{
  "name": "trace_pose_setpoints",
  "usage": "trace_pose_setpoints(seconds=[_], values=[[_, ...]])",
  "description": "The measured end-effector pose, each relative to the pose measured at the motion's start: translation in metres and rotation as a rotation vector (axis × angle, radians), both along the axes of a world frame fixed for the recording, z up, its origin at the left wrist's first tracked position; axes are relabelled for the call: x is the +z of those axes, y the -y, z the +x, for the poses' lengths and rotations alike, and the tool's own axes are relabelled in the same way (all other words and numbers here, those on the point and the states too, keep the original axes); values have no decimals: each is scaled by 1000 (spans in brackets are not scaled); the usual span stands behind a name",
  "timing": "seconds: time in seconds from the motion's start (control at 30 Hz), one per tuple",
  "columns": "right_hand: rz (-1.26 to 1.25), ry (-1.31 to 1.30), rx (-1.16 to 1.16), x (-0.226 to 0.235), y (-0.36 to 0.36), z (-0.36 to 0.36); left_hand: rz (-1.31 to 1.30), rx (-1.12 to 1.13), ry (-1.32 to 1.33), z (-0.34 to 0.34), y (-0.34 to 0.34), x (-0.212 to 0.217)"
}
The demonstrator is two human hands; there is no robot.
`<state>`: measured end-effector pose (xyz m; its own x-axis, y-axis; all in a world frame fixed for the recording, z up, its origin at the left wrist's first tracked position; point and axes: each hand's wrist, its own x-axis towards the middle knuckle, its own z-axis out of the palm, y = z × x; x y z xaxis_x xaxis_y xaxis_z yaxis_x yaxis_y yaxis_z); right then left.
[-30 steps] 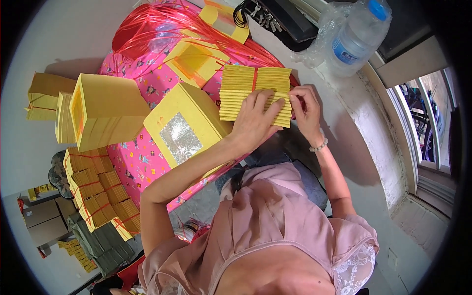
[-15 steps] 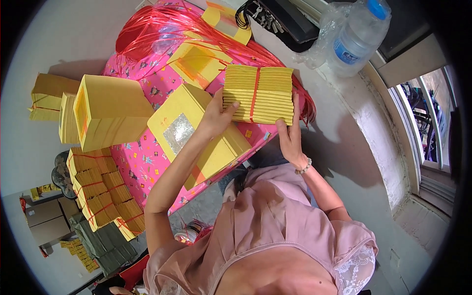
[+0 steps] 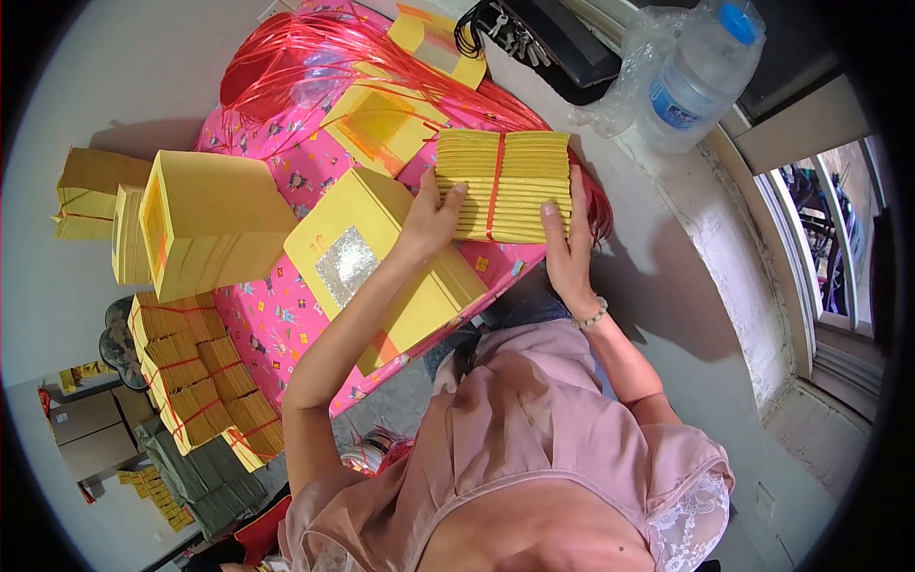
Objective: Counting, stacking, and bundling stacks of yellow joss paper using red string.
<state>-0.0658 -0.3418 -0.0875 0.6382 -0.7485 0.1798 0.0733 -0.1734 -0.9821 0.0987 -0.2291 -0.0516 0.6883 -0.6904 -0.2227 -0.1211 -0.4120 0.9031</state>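
A pink patterned cloth [image 3: 276, 329] spans the frame's centre-left, bearing yellow paper stacks [image 3: 214, 234], red string [image 3: 305, 57] and loose sheets [image 3: 381, 124].

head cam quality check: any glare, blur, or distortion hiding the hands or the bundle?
Head view: strong fisheye, black rim all round, window frame bent at right. Hard daylight throws a sharp shadow right of the right hand. Silver foil square on the loose stack glints, no blowout. Left hand, right hand and tied yellow bundle sharp, unobstructed.
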Motion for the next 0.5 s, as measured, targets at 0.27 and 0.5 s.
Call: trace_pose_setpoints(seconds=[0.27,0.5], values=[[-1,47,58,-4,1,-1,-43,-7,-88,-4,-1,0],[62,53,36,3,3,-3,-153,-28,-153,-5,2,-6]])
